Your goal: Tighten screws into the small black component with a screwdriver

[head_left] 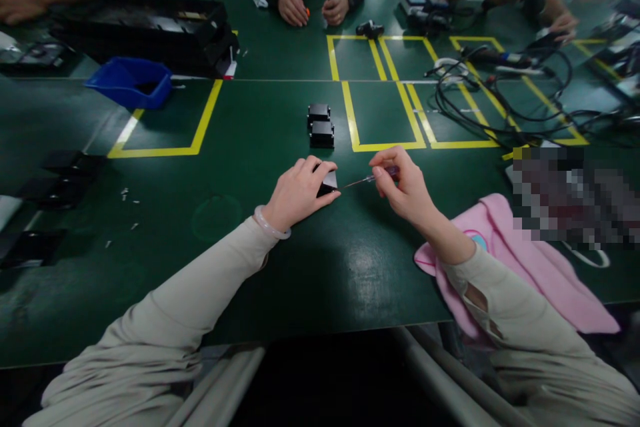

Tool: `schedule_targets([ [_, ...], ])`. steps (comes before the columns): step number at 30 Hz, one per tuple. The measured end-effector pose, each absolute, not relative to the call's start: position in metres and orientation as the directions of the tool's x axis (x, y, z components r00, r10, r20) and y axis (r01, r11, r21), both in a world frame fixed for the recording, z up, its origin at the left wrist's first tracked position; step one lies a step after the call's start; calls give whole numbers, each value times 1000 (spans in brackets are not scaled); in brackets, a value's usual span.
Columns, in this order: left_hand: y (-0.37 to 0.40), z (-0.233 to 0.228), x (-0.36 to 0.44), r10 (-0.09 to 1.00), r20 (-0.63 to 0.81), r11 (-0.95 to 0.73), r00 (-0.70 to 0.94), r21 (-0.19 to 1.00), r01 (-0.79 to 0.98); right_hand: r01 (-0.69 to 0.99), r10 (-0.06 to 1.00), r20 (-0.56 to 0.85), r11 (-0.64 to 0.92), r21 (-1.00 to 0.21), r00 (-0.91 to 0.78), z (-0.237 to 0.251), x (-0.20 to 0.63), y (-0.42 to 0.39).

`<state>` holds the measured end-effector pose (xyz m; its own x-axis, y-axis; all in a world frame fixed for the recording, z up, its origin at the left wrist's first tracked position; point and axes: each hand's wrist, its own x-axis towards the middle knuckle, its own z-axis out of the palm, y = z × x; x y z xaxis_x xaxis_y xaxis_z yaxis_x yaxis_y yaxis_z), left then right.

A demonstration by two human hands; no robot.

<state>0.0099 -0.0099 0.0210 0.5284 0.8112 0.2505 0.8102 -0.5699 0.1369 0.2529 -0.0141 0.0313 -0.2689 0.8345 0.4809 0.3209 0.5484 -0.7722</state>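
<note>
L hand [300, 193] w/ blk part [329, 181] in grip, R hand [401, 188] w/ screwdriver [371, 178] likewise, tip [346, 187] nr part

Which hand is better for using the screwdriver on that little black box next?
Probably the right hand: it holds the screwdriver, with the tip near the black box. The left hand is busy holding the box.

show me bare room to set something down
Bare tabletop shows between the left sleeve and right sleeve, and between the left yellow outline and two small black boxes. Crowded: around the screwdriver; right side, with black cables and pink cloth.
</note>
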Motion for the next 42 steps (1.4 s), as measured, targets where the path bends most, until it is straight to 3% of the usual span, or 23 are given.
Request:
schedule_targets([
  [42, -9, 20, 10, 809, 259, -573, 528, 143, 807, 357, 829, 482, 558, -749, -284, 32, 254, -14],
])
